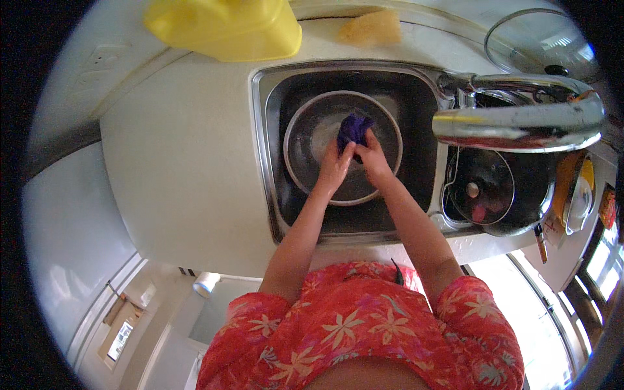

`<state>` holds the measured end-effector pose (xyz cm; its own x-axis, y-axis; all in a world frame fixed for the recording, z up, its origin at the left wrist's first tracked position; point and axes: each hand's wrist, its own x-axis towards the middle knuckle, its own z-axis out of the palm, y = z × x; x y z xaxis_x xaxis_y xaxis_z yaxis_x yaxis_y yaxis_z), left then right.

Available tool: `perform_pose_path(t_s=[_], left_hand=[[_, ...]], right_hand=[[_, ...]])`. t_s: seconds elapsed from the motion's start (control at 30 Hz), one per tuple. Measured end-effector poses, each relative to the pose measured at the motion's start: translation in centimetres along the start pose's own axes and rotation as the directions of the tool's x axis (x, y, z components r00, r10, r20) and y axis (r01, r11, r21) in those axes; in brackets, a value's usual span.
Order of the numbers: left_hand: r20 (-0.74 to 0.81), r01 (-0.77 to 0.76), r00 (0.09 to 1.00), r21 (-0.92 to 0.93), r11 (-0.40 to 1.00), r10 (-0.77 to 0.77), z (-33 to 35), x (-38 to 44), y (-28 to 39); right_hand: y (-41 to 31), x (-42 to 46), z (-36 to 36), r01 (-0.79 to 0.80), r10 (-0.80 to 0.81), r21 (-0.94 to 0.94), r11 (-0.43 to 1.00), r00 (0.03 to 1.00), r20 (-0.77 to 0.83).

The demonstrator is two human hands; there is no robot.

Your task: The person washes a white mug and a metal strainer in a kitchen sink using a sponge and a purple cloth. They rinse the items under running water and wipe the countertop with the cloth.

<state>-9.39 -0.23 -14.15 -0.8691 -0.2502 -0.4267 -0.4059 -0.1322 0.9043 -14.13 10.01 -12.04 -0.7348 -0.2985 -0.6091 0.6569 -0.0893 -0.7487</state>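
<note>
A bunched dark purple cloth (353, 130) is held between my two hands over a round metal basin (291, 168). My left hand (336, 163) grips it from the left side, and my right hand (373, 158) from the right. The basin stands inside a stainless steel sink (418, 195) and seems to hold some water. Both hands look wet. Part of the cloth is hidden behind the fingers.
A chrome faucet (516, 127) arches at the right, above a second basin with a glass lid (492, 187). Behind the sink stand a yellow plastic container (234, 29) and an orange sponge or cloth (373, 28). Another glass lid (531, 44) leans at the back right.
</note>
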Motion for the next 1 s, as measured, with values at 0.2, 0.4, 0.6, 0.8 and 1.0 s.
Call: perform_pose_path(t_s=[0.2, 0.4, 0.6, 0.8, 1.0], left_hand=[[-0.162, 0.005, 0.985, 0.377, 0.926, 0.061, -2.5, -0.5, 2.8], [-0.077, 0.028, 0.996, -0.261, 0.965, -0.049, -3.1, -1.2, 4.1], [0.343, 0.038, 0.939, -0.189, 0.981, 0.03, -3.0, -1.9, 7.5], [0.288, 0.147, 0.936, 0.205, 0.968, -0.203, -5.9, -1.0, 7.1], [0.15, 0.333, 0.942, -0.523, 0.785, -0.3, -6.0, -1.2, 4.4]], right_hand=[[-1.4, -0.8, -0.6, -0.173, 0.224, 0.267, 0.948, 0.959, -0.174], [-0.3, -0.6, -1.7, -0.142, 0.234, 0.496, 0.857, 0.964, -0.128], [-0.9, -1.2, -2.4, -0.331, 0.244, 0.378, 0.865, 0.935, 0.259], [-2.0, -1.6, -2.6, -0.081, 0.08, -0.016, 0.997, 0.996, -0.032], [-4.1, -2.5, -1.4, -0.025, 0.003, 0.266, 0.964, 0.997, 0.082]])
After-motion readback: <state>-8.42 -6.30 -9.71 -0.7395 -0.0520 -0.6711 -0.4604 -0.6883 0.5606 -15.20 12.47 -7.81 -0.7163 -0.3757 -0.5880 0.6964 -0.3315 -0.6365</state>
